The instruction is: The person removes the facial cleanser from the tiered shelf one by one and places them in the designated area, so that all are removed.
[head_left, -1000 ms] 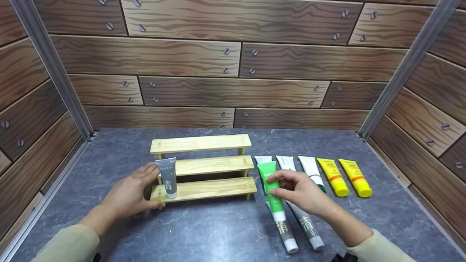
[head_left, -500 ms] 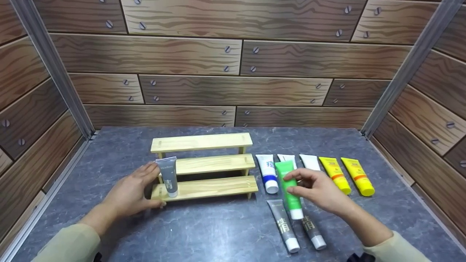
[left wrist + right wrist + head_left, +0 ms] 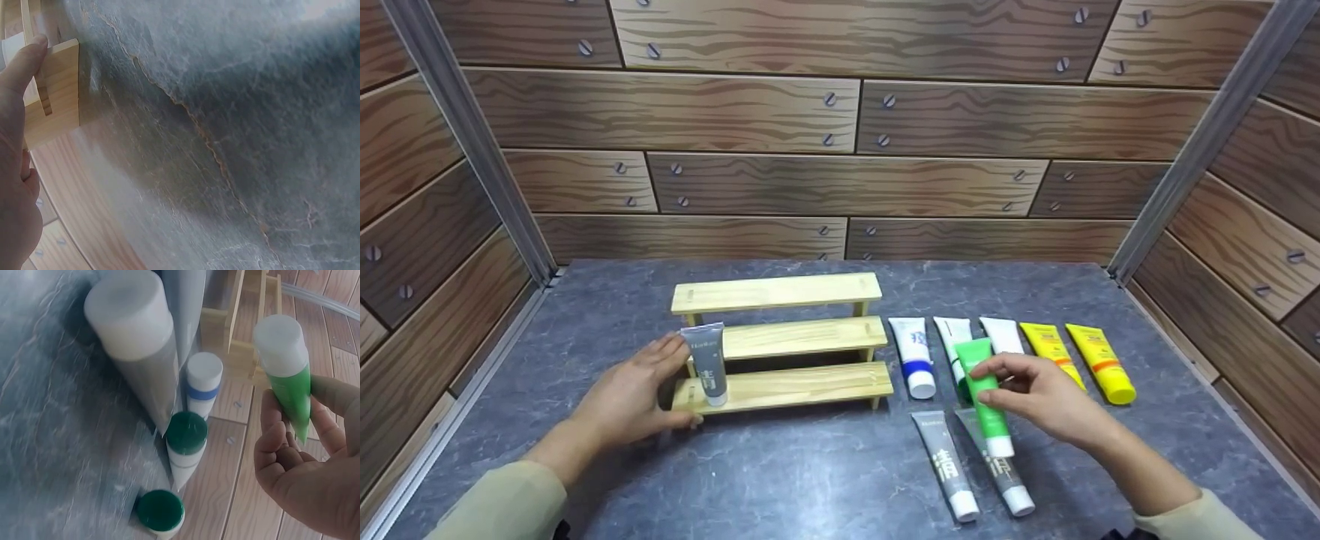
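Note:
In the head view, a green squeeze tube [image 3: 996, 426] with a white cap hangs cap-down, pinched between the thumb and fingers of my right hand [image 3: 1046, 397]. It overlaps one of two grey tubes [image 3: 1011, 480] lying on the table. A three-step wooden display stand [image 3: 810, 384] is at left of centre. My left hand [image 3: 619, 397] grips its left end, thumb at the front of the lowest step. On that step a grey tube [image 3: 707, 366] stands upright on its cap. The left wrist view shows my thumb against the stand's pale wooden end [image 3: 62, 84].
Right of the stand lies a row of tubes: a white one with a blue band [image 3: 913, 352], two white ones with green caps [image 3: 187, 433], and two yellow ones [image 3: 1101, 364]. Another grey tube [image 3: 945, 461] lies in front. Wood-patterned walls [image 3: 780, 112] enclose the table.
My right hand has moved right with the green tube, uncovering the blue-banded tube and the nearer-left grey tube. My left hand and the stand stay put.

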`<state>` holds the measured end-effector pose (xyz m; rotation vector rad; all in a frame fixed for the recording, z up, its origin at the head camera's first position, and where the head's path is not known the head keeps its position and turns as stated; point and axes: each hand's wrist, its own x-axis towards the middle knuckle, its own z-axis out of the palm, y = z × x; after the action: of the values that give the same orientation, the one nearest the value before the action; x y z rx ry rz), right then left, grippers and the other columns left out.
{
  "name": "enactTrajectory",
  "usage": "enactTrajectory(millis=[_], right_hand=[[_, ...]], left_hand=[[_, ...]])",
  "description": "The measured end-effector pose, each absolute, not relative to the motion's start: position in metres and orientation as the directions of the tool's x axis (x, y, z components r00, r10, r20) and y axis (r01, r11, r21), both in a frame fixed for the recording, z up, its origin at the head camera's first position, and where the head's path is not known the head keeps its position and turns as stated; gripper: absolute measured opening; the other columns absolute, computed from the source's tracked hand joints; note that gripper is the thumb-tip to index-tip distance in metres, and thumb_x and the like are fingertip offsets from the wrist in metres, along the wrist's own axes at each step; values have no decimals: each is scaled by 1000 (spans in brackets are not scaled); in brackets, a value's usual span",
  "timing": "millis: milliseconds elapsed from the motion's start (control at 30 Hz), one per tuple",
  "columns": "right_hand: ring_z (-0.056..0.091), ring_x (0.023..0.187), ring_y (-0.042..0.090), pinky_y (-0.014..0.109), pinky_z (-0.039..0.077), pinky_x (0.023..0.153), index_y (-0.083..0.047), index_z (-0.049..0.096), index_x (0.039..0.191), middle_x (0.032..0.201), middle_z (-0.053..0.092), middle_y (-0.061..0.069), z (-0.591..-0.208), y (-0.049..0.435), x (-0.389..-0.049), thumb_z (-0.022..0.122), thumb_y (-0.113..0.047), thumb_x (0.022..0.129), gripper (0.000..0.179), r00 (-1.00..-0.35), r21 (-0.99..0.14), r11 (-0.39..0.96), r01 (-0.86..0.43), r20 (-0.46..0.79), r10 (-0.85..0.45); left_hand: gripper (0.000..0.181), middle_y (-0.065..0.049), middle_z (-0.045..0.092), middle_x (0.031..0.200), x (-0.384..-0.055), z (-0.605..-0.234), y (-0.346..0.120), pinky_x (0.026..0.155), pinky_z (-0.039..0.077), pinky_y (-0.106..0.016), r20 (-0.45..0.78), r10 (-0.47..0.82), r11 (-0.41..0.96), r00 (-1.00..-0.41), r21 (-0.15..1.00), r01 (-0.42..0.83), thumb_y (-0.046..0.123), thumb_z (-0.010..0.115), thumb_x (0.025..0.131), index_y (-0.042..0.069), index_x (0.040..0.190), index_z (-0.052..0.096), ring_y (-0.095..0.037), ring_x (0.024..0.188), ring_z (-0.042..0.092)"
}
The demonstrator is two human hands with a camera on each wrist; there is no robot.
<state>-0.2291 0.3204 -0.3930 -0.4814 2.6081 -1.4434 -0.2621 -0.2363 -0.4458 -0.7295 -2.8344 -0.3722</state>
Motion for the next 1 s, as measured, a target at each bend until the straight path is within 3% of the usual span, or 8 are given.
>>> enactTrajectory(millis=[400,1000], right_hand=[[68,88,14,25,60,76,1,71,123,106,71,14,-397,344,-227,77,-13,98,29,-928,-830,514,-218,13,-372],[64,92,21,27,58,76,-1,72,122,108,70,12,-408,364,-225,78,-14,97,29,-923,-792,592,-151,-102,-372]], left_hand=[[105,-25,41,162,-262,-446,-235,118,39,-66,251,447,844,-859,200,498,55,90,77,-4,153,51,-51,146,43],[105,-24,41,163,-263,-447,-237,118,38,-65,248,452,844,-857,191,500,57,89,78,-4,154,50,-49,147,42]])
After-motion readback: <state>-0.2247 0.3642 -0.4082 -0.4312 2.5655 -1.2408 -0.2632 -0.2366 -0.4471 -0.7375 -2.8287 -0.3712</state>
